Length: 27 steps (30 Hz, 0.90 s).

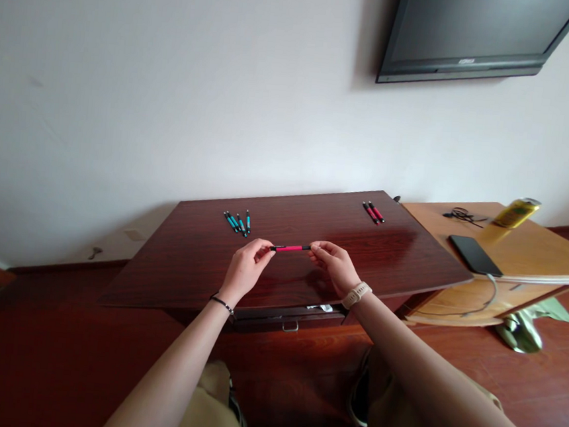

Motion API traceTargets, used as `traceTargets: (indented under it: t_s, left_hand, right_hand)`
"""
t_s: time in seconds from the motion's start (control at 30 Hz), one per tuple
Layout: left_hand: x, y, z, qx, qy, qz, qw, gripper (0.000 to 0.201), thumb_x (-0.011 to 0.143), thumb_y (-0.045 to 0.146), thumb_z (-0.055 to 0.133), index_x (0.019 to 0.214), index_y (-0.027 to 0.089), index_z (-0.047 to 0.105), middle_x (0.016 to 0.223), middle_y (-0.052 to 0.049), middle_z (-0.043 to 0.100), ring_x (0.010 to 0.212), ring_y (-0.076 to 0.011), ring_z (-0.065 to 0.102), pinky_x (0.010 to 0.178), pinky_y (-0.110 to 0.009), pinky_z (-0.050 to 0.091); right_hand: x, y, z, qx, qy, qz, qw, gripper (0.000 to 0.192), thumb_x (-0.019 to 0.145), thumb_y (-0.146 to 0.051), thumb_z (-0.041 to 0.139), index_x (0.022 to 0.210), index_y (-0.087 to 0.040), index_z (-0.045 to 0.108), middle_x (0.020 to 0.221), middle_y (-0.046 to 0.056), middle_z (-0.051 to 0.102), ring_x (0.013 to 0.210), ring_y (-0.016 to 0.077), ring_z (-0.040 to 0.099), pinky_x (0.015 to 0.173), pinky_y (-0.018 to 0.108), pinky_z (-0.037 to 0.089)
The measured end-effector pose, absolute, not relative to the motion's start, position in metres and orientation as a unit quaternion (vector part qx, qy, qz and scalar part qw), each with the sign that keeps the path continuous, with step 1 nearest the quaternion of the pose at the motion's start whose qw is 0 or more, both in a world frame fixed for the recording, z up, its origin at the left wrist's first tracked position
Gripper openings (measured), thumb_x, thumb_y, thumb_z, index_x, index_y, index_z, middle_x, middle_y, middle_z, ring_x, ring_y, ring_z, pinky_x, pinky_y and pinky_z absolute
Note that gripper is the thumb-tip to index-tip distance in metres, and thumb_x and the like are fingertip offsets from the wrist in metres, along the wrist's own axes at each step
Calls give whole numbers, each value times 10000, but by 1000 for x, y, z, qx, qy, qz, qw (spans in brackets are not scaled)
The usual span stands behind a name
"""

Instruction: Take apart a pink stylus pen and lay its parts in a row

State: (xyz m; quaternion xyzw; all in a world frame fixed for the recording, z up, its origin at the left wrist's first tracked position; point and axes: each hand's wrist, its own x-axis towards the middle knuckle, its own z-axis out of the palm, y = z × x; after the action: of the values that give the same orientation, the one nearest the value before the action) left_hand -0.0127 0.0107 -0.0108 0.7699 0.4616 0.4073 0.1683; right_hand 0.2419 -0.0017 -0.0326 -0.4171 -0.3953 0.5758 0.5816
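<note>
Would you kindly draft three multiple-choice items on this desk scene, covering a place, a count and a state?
1. Where do the teal pens lie on the dark wooden desk?
A. back left
B. back right
C. front edge

2. How many pink pens lie loose at the desk's back right?
A. none
B. two
C. five

3. How is the pink pen in the middle held?
A. flat on the desk, untouched
B. in the left hand alone
C. level, one end in each hand

Answers:
1. A, the teal cluster sits at the far left of the desk.
2. B, two pink pens lie side by side there.
3. C, the left hand pinches the left end and the right hand the right end, with the fingers closed on it.
</note>
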Motion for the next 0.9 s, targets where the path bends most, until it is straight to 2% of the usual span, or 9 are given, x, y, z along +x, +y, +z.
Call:
traceTargets:
  t_s: [0.13, 0.3, 0.37, 0.47, 0.53, 0.73, 0.9]
  left_hand:
    - [-16, 12, -10, 765, 473, 403, 168, 202, 1008, 422, 634, 1031, 236, 713, 962, -46, 779, 793, -189, 703, 735, -292, 526]
    - [-17, 11, -10, 753, 473, 398, 224, 272, 1008, 488, 610, 1038, 236, 709, 925, -41, 781, 791, -201, 725, 734, -292, 533]
    - [-16, 10, -8, 753, 482, 386, 226, 358, 1034, 522, 544, 916, 228, 710, 802, -26, 745, 739, -197, 704, 721, -291, 514]
    - [-15, 7, -4, 751, 506, 370, 207, 512, 1068, 534, 451, 705, 221, 631, 607, 6, 614, 597, -170, 608, 653, -285, 449]
    - [-15, 7, -2, 744, 519, 371, 197, 523, 1067, 532, 453, 673, 220, 597, 573, 19, 566, 555, -158, 561, 613, -281, 405]
    - [-17, 10, -4, 730, 528, 389, 192, 455, 1056, 523, 498, 745, 220, 633, 627, 14, 609, 595, -161, 599, 629, -278, 423]
    - [-17, 13, -8, 725, 471, 432, 255, 220, 1021, 427, 591, 1067, 226, 668, 948, -41, 739, 812, -182, 728, 756, -287, 549]
  right_hand:
    - [240, -2, -31, -412, -398, 579, 580, 463, 678, -543, 943, 914, -193, 752, 866, 52, 741, 760, 150, 646, 748, 287, 535]
    - [240, -1, -31, -410, -392, 583, 581, 471, 665, -545, 950, 903, -192, 747, 854, 45, 739, 749, 143, 647, 745, 282, 537]
    - [240, 0, -32, -411, -390, 584, 582, 471, 664, -543, 953, 905, -192, 751, 859, 44, 740, 753, 143, 650, 749, 282, 539]
    - [241, 0, -33, -408, -389, 583, 585, 461, 660, -531, 958, 897, -190, 757, 858, 44, 738, 764, 143, 650, 749, 277, 532]
    - [241, 0, -33, -406, -389, 584, 586, 459, 661, -528, 958, 898, -189, 758, 858, 44, 737, 765, 143, 646, 744, 276, 525]
    - [241, -1, -31, -409, -391, 583, 583, 466, 664, -536, 953, 904, -190, 755, 857, 45, 735, 758, 147, 642, 744, 287, 522]
    - [240, -1, -30, -409, -386, 586, 583, 471, 652, -535, 961, 901, -190, 758, 857, 47, 741, 763, 148, 648, 750, 287, 526]
